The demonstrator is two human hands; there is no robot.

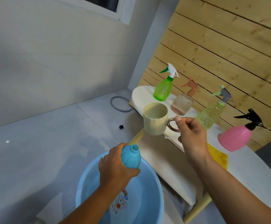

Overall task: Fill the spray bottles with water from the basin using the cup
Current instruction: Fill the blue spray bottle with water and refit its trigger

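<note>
My left hand (115,165) grips a blue spray bottle (130,156) with no spray head, its open neck pointing up, above the light blue basin (157,188). The basin stands on the floor and holds water. My right hand (191,135) pinches the handle of a cream cup (155,121), held upright above and to the right of the blue bottle. On the white table (238,173) stand a green spray bottle (163,86), a peach one (183,101), a yellow-green one (212,113) and a pink one (235,137), all with spray heads on.
A yellow cloth (218,156) lies on the table under my right forearm. A grey ring (120,104) and a small black cube (121,126) lie on the tiled floor beyond the basin. A wooden slat wall (228,46) backs the table.
</note>
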